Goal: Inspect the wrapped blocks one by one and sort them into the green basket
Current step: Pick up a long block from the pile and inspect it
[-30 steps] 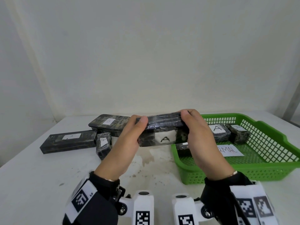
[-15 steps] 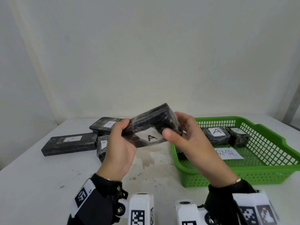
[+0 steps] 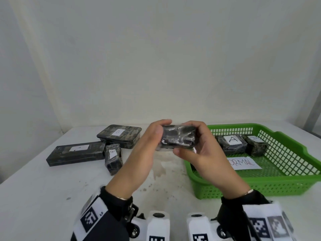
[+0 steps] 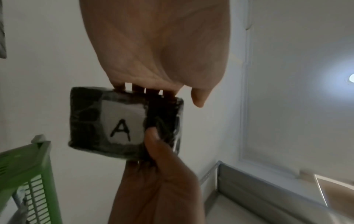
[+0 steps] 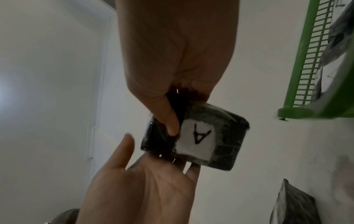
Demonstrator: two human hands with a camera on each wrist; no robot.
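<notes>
Both hands hold one wrapped block up over the desk, just left of the green basket. The left hand grasps its left end; the right hand curls fingers over the top with the thumb underneath. From the head view only dark, shiny wrap shows. The wrist views show the underside instead: a white label marked A, with the right thumb pressed beside it and the left fingers supporting the far edge. Two A blocks sit in the basket near a NORMAL note. On the desk to the left lie a long A block and two B blocks.
</notes>
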